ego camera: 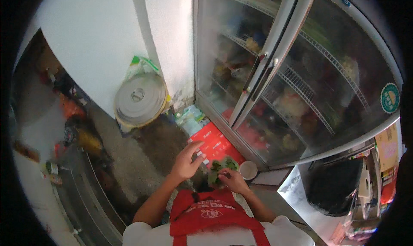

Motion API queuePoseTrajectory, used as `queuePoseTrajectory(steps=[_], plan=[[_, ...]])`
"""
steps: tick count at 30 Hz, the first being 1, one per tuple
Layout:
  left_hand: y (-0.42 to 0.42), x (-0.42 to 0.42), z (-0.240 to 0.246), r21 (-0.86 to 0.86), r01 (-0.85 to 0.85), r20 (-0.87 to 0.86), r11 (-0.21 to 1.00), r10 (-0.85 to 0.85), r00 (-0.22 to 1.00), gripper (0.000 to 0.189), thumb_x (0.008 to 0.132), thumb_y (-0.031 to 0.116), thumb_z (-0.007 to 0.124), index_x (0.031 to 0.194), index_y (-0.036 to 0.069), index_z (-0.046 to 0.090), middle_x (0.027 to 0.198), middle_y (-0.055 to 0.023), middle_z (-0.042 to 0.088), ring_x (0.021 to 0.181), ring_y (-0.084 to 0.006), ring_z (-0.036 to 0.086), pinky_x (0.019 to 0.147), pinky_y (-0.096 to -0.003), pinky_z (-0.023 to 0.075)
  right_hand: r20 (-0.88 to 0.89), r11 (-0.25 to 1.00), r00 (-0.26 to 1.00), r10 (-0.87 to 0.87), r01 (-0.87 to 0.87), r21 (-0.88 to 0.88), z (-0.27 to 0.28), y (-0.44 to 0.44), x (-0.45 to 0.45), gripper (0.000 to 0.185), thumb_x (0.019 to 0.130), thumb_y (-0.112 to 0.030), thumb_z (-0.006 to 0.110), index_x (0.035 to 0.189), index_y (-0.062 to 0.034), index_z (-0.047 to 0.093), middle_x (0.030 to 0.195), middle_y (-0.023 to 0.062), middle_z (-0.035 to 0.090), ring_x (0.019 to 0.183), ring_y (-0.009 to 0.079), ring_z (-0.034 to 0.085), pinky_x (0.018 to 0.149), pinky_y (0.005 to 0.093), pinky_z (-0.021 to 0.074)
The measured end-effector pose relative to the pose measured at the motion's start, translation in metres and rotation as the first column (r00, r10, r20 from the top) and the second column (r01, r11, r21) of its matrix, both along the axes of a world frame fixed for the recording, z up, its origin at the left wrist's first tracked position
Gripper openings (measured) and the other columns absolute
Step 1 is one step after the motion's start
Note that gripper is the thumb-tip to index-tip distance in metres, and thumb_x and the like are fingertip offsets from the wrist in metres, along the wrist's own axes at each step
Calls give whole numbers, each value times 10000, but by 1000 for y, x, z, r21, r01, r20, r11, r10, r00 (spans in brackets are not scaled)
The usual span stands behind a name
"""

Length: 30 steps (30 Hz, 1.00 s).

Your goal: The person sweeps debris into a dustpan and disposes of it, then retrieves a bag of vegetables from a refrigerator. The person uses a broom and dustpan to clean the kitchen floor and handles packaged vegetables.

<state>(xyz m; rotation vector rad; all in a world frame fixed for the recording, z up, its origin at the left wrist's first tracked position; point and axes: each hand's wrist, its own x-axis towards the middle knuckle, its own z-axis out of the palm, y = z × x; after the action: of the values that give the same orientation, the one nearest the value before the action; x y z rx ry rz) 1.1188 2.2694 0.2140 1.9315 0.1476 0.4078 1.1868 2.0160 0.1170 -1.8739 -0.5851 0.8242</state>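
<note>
My left hand (187, 162) is raised in front of the red apron (206, 210), thumb and fingers apart, with nothing clearly held. Below and beyond it lies a red printed carton (217, 142) on the floor. My right hand (235, 181) has its fingers curled onto green leaves (231, 163), which seem to be in a thin clear bag or wrap; blur hides the exact edges. Just right of the leaves stands a round white tub (248, 170), close to my right fingers but apart from them.
A glass-door display refrigerator (251, 84) with stocked wire shelves stands ahead, both doors closed. A large lidded bin (138, 99) is by the white wall. Plastic packages (192, 118) lie beside the carton. At right, a black bag or bin (334, 186) sits on a metal surface (298, 194).
</note>
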Motion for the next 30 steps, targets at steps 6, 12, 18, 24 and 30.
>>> queuePoseTrajectory(steps=[6,12,18,24,30], plan=[[28,128,22,-49,87,72,995,-83,994,403,941,121,662,1315,3,571,1311,-142,613,1165,-249,617,982,-355,488,-8,964,973,-230,227,-141,-33,-27,56,312,950,-183,648,1218,-27,612,830,66,647,719,103,598,627,294,486],[24,297,28,0,227,172,974,-223,959,575,924,239,702,1404,14,478,1343,-161,575,1218,-273,583,1020,-385,470,-45,798,811,-584,563,-213,-40,-44,41,303,928,-146,628,1187,10,627,750,44,632,654,106,574,595,287,459],[-11,425,22,31,167,269,985,-169,948,803,784,377,817,1341,-73,453,1250,-226,598,1148,-390,594,961,-440,480,-175,562,540,-823,819,-114,-57,-25,8,240,927,-126,600,1125,-7,664,771,41,646,674,119,587,613,289,471],[-4,449,17,-132,306,71,943,-299,952,687,712,400,862,1180,-21,588,1021,-181,716,994,-347,689,854,-417,523,-130,271,250,-960,945,-182,-59,3,-10,223,943,-127,587,1123,-21,664,876,48,664,708,132,617,644,282,494],[13,437,11,-68,275,74,959,-270,960,638,783,425,817,1186,-8,579,956,-163,702,785,-283,664,729,-395,536,-182,256,222,-958,948,-190,-52,36,-8,252,937,-141,607,1150,-20,661,821,29,639,671,126,582,626,282,484]])
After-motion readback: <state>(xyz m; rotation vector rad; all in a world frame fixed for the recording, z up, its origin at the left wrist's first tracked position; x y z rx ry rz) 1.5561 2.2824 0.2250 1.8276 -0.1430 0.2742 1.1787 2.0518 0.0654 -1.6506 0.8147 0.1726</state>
